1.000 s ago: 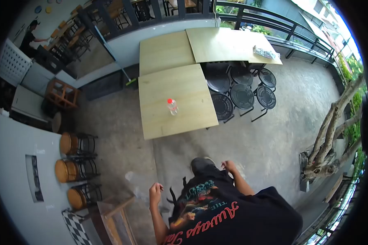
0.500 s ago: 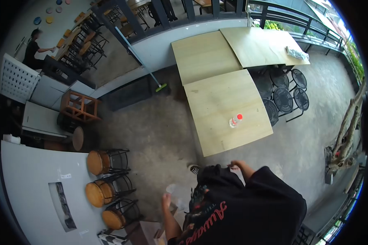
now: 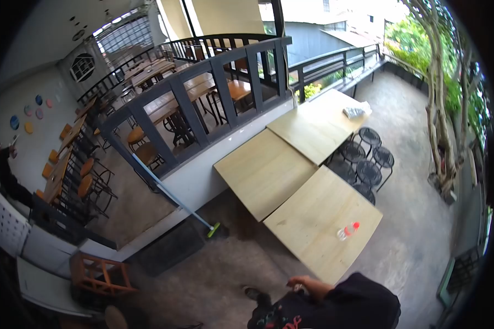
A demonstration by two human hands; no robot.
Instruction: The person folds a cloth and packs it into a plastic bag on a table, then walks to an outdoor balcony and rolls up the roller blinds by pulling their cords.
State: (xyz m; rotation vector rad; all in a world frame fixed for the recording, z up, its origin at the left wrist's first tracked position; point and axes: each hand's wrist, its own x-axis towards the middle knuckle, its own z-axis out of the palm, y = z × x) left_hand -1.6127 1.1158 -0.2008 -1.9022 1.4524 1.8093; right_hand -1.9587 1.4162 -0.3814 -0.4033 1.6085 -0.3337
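Red-capped clear bottle (image 3: 348, 231) was on the nearest plywood tabletop (image 3: 313, 219), towards its right-hand side, apart from the person's right hand (image 3: 298, 282). That hand was near the tabletop's close corner, small and soft in the view; I could not tell whether its fingers were together or apart. The left hand was out of view, so its fingers could not be told either. A black short sleeve (image 3: 365, 296) was on the near side of the tabletop, and a dark shoe (image 3: 251, 293) was to its near left. Farther left of the tabletop were a brown wooden frame (image 3: 96, 259) and a blue-handled floor tool (image 3: 159, 183) with a green head. A second plywood tabletop (image 3: 266, 170) adjoined its far-left edge; round black stools (image 3: 369, 172) stood beyond its far-right edge. Beyond these, a third plywood tabletop (image 3: 307, 120) bore a crumpled packet (image 3: 357, 111)
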